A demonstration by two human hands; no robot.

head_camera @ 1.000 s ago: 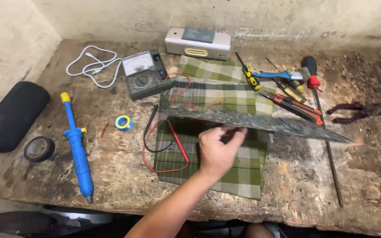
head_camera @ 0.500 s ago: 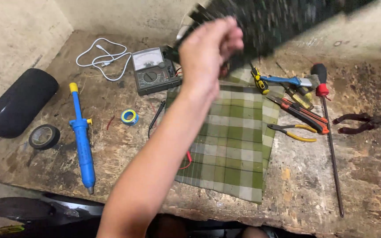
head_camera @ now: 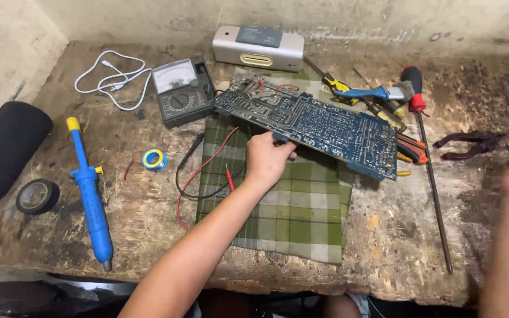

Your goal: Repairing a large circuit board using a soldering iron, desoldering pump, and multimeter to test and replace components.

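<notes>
Circuit board (head_camera: 313, 121): your left hand (head_camera: 269, 159) pinches its near edge over the desk's checked cloth (head_camera: 290, 212); lower it flat next.

A long rectangular blue circuit board (head_camera: 316, 123) sits in the upper middle of the frame, its solder side facing up, covered with pale traces and shiny solder dots. It runs slantwise from upper left down to lower right, tilted, its lower right corner raised. Its near long edge is pinched by the left hand (head_camera: 269, 158). Thin red wires show at its upper left end.
</notes>
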